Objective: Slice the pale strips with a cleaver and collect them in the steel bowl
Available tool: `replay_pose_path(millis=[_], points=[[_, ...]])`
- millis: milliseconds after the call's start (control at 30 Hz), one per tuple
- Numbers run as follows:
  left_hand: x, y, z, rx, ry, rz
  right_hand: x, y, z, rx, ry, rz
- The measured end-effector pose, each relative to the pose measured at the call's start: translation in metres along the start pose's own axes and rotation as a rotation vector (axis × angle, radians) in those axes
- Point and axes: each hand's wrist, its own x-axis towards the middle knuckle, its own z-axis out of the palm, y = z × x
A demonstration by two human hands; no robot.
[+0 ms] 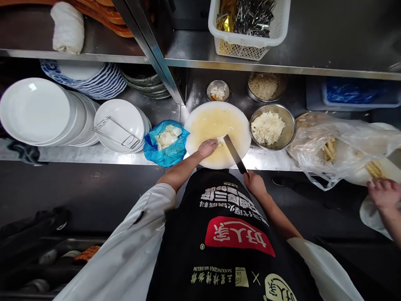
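Note:
On the round white cutting board (pixel 200 121) lies a small pale food piece (pixel 220 141), whose exact kind I cannot make out. My left hand (pixel 207 148) holds it from the left with curled fingers. Closed around the handle of a kitchen knife (pixel 234 154), my right hand (pixel 255 183) keeps the broad dark blade slanting over the board, its tip by the food piece. To the right a metal bowl (pixel 290 136) holds pale thin slices (pixel 267 127). A blue plastic bag (pixel 153 152) with larger pale pieces (pixel 168 136) sits left of the board.
White plates (pixel 34 110) are stacked left, with a wire rack (pixel 117 131) on a smaller stack. Behind the board stand a small bowl (pixel 218 90) and a bowl of shreds (pixel 263 85). A shelf edge (pixel 282 70) overhangs. Another person's hand (pixel 384 192) is at far right.

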Motion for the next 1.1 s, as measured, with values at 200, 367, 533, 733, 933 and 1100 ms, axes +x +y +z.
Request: replay_pose_path(millis=[200,367,533,733,933,1100], points=[[-0.003,-0.001,0.0,-0.067,0.026,-0.012,-0.001,-0.007,0.001,0.012,-0.054,-0.009],[-0.005,-0.005,0.0,-0.055,0.024,-0.024,-0.003,-0.008,0.005,0.019,-0.041,-0.028],[-0.01,-0.009,-0.001,-0.071,0.042,-0.036,-0.007,-0.003,0.001,0.018,-0.04,-0.028],[-0.012,-0.01,-0.003,-0.079,0.043,-0.041,0.016,-0.03,-0.005,0.064,0.054,-0.034],[-0.013,-0.007,-0.004,-0.107,0.072,-0.106,0.012,-0.016,-0.017,0.006,-0.043,0.019],[-0.019,-0.006,-0.005,-0.158,0.118,-0.165,0.021,-0.021,-0.016,0.059,0.079,0.01]])
